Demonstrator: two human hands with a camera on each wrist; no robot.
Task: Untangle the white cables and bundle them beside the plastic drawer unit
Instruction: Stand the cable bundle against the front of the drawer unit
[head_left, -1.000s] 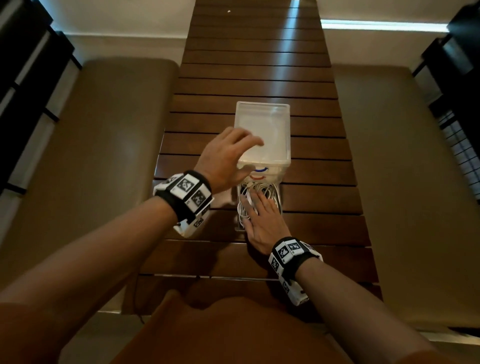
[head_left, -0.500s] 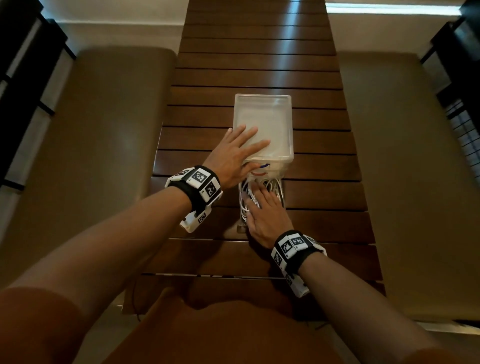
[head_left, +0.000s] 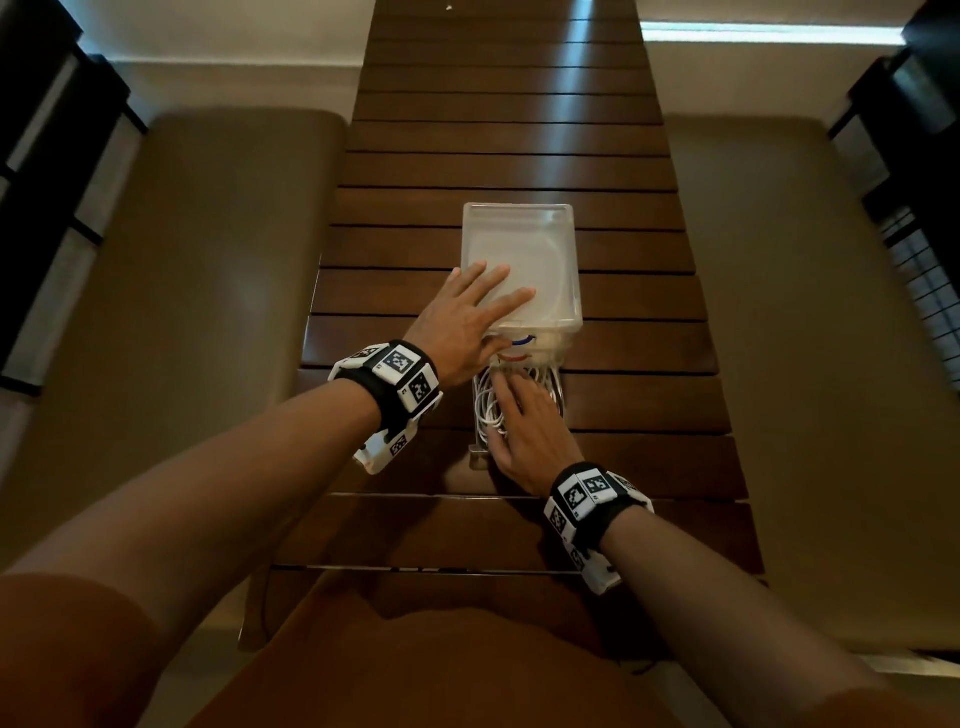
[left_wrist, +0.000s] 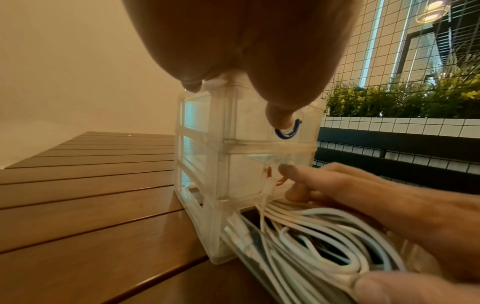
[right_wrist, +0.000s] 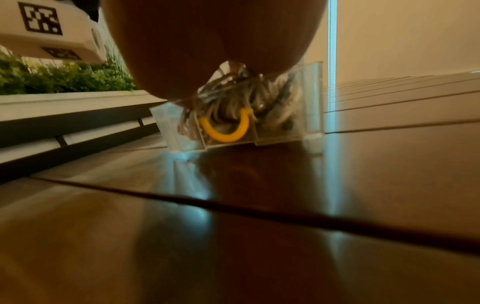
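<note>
While the left hand lies flat, steadying the drawer unit, the right hand spreads over the cables in the pulled-out drawer; next, gather and lift them out.

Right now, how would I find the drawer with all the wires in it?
Look at the long brown wooden table and find the clear plastic drawer unit standing on it. The bottom drawer is pulled out toward the person, under the right hand. It alone is open, full of white cables, with a yellow handle.
</note>
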